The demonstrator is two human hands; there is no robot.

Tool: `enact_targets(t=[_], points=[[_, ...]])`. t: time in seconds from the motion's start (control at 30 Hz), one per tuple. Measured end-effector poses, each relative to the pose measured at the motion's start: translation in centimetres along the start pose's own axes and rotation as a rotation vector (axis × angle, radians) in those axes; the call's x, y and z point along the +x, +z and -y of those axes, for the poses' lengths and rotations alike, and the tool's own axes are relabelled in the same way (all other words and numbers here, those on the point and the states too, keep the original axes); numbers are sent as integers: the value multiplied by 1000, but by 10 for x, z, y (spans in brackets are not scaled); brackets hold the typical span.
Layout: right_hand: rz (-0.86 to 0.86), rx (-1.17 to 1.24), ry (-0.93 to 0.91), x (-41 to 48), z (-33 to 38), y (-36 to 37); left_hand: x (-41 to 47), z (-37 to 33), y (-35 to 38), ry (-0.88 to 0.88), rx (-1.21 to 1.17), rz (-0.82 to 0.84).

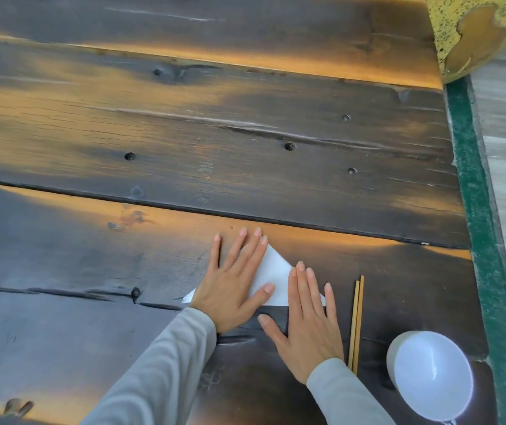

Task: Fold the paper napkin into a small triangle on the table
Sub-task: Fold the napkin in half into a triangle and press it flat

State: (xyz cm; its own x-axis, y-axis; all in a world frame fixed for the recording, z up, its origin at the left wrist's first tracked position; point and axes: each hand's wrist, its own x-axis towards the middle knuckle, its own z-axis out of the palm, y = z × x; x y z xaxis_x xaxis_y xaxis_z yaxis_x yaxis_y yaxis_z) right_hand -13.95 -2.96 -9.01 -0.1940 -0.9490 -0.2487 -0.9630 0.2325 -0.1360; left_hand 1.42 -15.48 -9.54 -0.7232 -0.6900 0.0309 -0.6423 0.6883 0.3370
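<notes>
napkin (273, 271) flat on table (184, 148), under both hands: left hand (233, 286) on its left part, right hand (307, 326) on its right. chopsticks (356, 323) just right of right hand, bowl (429, 369) further right, nearer.

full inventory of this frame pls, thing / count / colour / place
napkin: 1, white, folded to a triangle, flat on the near right part of the table, partly under both hands
chopsticks: 2, light wood, side by side just right of the right hand
bowl: 1, white, near right corner of the table
table: 1, dark wood planks with orange patches
table edge strip: 1, green, along the right side
pot-like object: 1, yellow speckled, chipped, top right, cut off by the frame
sleeves: 2, grey, bottom
left hand: 1, flat on the napkin
right hand: 1, flat, fingers on the napkin's right part
</notes>
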Motion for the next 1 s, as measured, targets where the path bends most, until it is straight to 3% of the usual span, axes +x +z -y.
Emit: enact_targets(t=[0.13,0.27,0.37,0.5,0.63,0.73,0.8,1.0], points=[[-4,-8,5,-1,1,-1,-7,6,-7,-193,-302,-380],[4,-14,-3,0,1,-3,-5,11,-12,-684,-747,-764],[34,-1,9,-1,1,-5,-7,15,-17,-830,-992,-960],[25,164,8,-1,-4,-6,-13,17,-22,-781,-1043,-971],[-114,600,160,-5,-8,-20,-33,0,-22,-629,-731,-754],[-276,576,268,-2,-8,-29,-54,-24,-15,-270,-460,-559],[-284,551,299,5,-2,-38,-64,-38,-10,-131,-339,-458],[-100,504,378,18,4,-56,-72,-52,-1,-106,-240,-290]])
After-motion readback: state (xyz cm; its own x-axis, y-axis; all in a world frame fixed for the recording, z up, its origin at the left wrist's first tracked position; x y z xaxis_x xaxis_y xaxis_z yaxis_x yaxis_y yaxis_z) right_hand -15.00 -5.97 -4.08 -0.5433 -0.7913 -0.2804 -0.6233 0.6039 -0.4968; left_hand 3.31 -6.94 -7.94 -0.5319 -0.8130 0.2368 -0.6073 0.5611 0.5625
